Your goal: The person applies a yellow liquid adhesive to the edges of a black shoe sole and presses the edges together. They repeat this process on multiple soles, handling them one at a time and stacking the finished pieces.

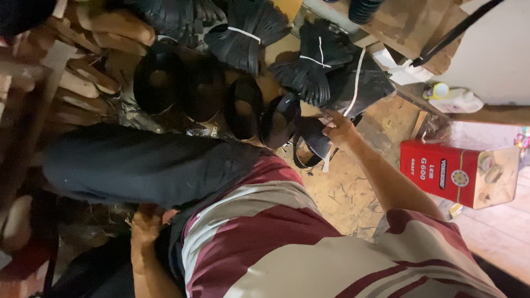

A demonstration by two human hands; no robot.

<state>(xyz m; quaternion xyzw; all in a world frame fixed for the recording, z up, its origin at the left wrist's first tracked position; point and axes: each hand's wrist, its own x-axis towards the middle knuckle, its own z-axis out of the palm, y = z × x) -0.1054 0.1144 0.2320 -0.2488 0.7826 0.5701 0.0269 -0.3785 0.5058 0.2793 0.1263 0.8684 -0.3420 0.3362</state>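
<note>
Striped in maroon and cream, a shirt (287,248) fills the near part of the view, with a dark trouser leg (143,165) stretched out beside it. From under the shirt the left hand (144,223) is seen resting against the dark cloth at the hip; its grip is turned away, so whether it is clenched or released cannot be told. The right hand (338,129) is stretched out over the wooden floor (342,193) — its grip is loosely curled, fingertips laid on a black leather strap piece (312,146), though whether the piece is truly pinched cannot be told. Just beyond that grip, shiny black shoe uppers (243,107) are lined up side by side, and past them bundles of black cut pieces (309,69) are tied with white bands. Well to the outer side of the right grip a red rectangular tin (458,174) is lying on the floor, and beyond it a small white bottle (450,96). Wooden shoe lasts (94,55) are piled far beyond the left grip.
</note>
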